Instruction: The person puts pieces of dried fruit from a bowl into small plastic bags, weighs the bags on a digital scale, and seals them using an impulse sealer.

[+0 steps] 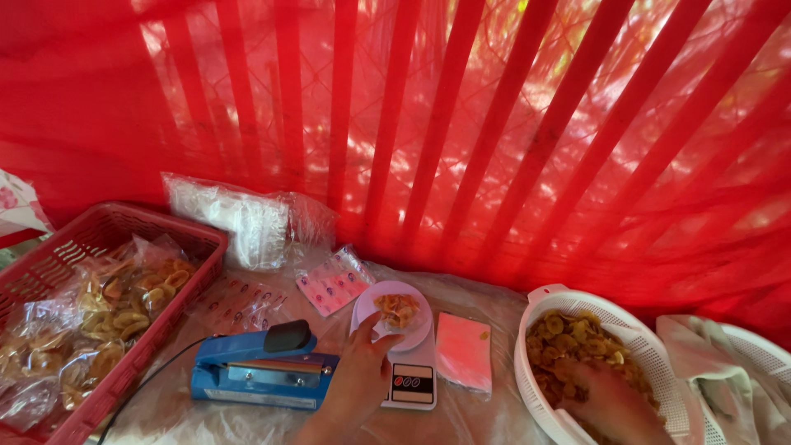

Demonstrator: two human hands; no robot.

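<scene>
Right at the centre, a small white plate (394,315) sits on a white kitchen scale (409,381) and carries a little heap of golden, curled chips (398,309), crinkled and glossy. Its near left rim is touched by the left hand (360,372), whose fingers are drawn together around a scrap of clear plastic at the plate's edge. Just beside the scale on the left lies a blue heat sealer (262,367) with a black knob, its metal bar dull and flat, and a dark cord runs off from it toward the red basket (115,239). That basket is a rigid lattice of plastic, filled with sealed clear bags of chips (99,317) that crowd each other. Behind the sealer lie flat printed pouches (334,282), pink and shiny, and farther back a soft stack of clear plastic bags (239,218). A pale pink rectangular packet (463,350) lies flat just right of the scale, between it and a round white colander (560,298) with a fine slotted wall. Loose chips (577,338) fill the colander, and the right hand (614,404) is sunk into them; I cannot tell how its fingers stand. A crumpled pale cloth (713,363) lies at the far right. Red netting (494,124) hangs behind everything, and clear sheeting covers the table.
</scene>
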